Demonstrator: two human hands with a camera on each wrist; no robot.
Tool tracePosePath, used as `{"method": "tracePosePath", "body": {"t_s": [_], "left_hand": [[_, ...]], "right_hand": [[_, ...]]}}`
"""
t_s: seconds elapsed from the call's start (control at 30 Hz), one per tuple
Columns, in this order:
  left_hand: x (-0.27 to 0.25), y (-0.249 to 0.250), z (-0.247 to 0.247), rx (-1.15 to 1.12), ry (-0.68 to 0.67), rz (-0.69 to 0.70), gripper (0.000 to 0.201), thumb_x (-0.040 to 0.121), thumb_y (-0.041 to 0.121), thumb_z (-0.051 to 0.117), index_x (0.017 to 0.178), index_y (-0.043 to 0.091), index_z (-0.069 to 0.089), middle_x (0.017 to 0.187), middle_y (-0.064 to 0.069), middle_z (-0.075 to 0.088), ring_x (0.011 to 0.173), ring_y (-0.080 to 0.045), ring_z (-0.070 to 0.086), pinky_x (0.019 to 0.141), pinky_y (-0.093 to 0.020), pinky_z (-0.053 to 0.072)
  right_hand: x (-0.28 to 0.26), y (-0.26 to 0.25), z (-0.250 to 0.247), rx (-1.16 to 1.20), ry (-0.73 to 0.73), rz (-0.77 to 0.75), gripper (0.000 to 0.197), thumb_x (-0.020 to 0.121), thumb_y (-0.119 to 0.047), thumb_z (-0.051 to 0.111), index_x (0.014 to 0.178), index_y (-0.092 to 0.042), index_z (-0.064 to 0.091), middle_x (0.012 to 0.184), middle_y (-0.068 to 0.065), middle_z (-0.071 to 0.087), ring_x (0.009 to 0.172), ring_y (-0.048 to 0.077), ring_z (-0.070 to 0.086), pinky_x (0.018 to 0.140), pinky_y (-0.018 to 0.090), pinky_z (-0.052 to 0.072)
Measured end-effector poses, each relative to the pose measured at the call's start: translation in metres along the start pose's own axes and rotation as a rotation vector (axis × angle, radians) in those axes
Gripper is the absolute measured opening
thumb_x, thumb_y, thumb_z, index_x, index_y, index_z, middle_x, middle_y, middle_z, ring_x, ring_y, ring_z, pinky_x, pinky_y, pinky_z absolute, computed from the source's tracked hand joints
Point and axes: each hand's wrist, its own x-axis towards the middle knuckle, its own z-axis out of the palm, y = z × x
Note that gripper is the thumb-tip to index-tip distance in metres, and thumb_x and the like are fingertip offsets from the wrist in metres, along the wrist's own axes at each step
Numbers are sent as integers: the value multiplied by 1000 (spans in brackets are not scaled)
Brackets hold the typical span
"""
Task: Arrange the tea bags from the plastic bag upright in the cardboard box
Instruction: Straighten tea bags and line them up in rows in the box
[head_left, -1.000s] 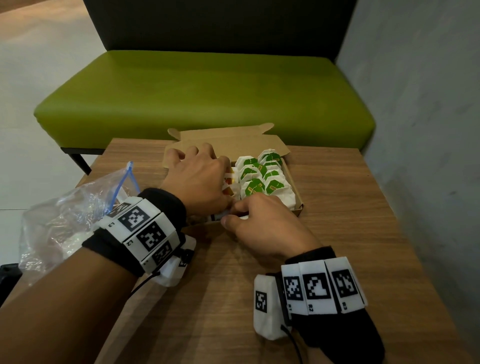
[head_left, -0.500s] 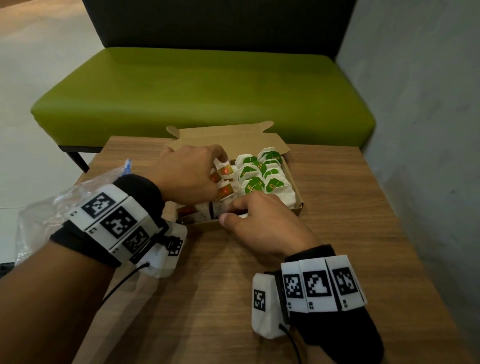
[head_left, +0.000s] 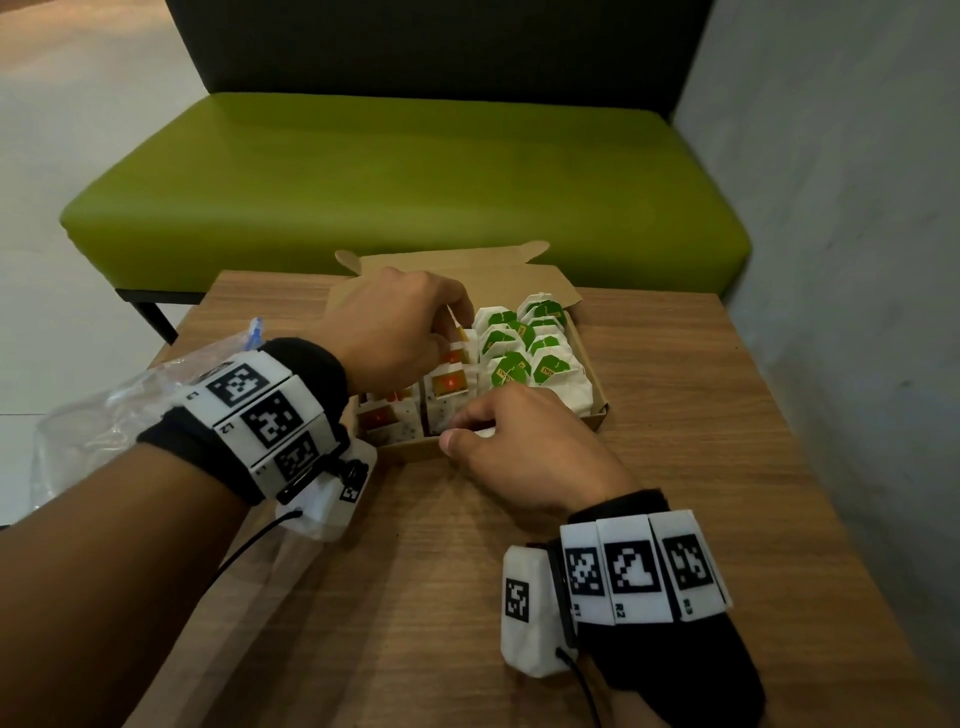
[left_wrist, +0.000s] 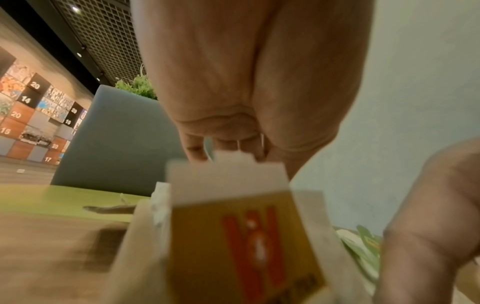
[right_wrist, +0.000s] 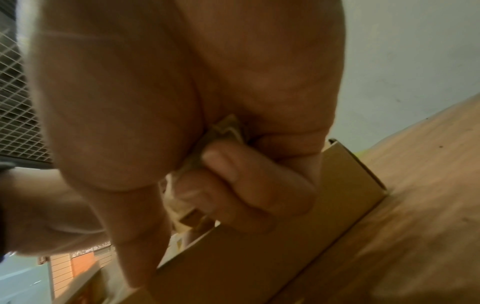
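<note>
The open cardboard box (head_left: 596, 385) sits mid-table with its lid folded back. Green-tagged tea bags (head_left: 524, 353) stand in rows on its right side, and red-and-yellow-tagged tea bags (head_left: 449, 385) fill its left side. My left hand (head_left: 457, 318) reaches into the left rear of the box, fingers curled down on a red-and-yellow tea bag (left_wrist: 233, 226) and pinching its top. My right hand (head_left: 463, 431) is at the box's front wall (right_wrist: 259, 257), fingers curled round a crumpled white tea bag (right_wrist: 226, 131). The clear plastic bag (head_left: 104, 426) lies at the table's left edge behind my left wrist.
The wooden table (head_left: 675, 467) has bare surface in front and to the right of the box. A green bench (head_left: 415, 182) stands just behind the table. A grey wall (head_left: 857, 260) runs along the right side.
My left hand lifted off the box's left side and drew back, uncovering the red-and-yellow tea bags. My right hand stayed at the front wall.
</note>
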Motion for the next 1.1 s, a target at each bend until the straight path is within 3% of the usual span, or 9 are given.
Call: {"method": "tracePosePath", "body": {"t_s": [0.1,0.33,0.53,0.77,0.83,0.97,1.1], "left_hand": [[3,-1,1,-19,-1,12,34,88,8,68,120,16,63,109,3,69,85,-7,58,75,-21,46],[2,-5,4,54,-71,6,34,96,18,59,130,22,60,123,-4,66,102,-13,59,80,-24,41],[2,-2,7,104,-29,30,33,93,17,65,126,22,63,115,-2,68,88,-7,50,74,-23,39],[0,1,2,127,17,27,31,87,22,72,118,20,65,104,0,70,86,-14,61,81,-37,55],[0,-1,0,81,42,24,34,85,24,75,117,18,65,104,3,69,83,-11,60,79,-33,54],[-1,-4,-5,-4,83,28,31,85,14,75,115,16,66,93,10,65,76,1,57,67,-15,44],[-2,-1,-4,-25,76,64,27,87,8,70,112,17,68,89,9,72,82,-3,67,80,-31,57]], "right_hand": [[0,0,0,-3,-1,0,28,97,-44,60,116,-29,73,121,-3,67,112,16,58,94,41,53],[-2,-1,-2,-4,-10,-2,28,98,-43,60,119,-29,72,125,-3,66,113,15,57,91,35,51],[0,-1,-1,-17,-12,0,30,97,-44,60,117,-25,72,117,-1,68,109,16,60,93,40,53],[-1,-1,0,-22,-11,-10,29,97,-42,61,119,-25,71,121,-1,66,113,17,59,95,42,52],[-2,-1,-1,13,27,-16,23,96,-40,62,114,-28,72,122,-4,66,115,15,58,96,41,52],[-2,0,-1,28,53,0,21,96,-40,63,111,-30,73,126,-7,65,118,13,57,95,38,51],[-1,-2,0,11,55,-12,23,96,-41,63,114,-31,72,124,-7,66,116,14,57,95,39,51]]}}
